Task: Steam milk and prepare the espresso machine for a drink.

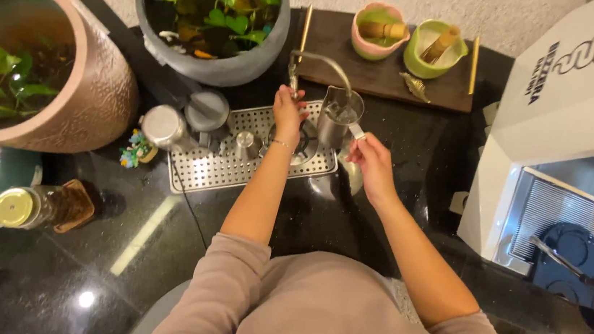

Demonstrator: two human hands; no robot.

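Head view: right hand [373, 166] grips the upright steel pitcher [338, 116] by its handle, left hand [288, 112] grasping the faucet [321, 64].

My steel pitcher [340, 115] stands upright under the curved tap [321, 64] – water inside, handle turned toward my right – on the perforated metal drip tray [217, 166] of the black counter.

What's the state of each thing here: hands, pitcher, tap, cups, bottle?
Left hand: grip on the tap base.
Right hand: grip on the pitcher handle.
Steel pitcher: upright under the spout, on the perforated drip tray; contents unclear.
Curved tap: flow not discernible.
Pink cup, green cup: upright, each holding a bamboo whisk.
Bottle: capped, lying on its side.
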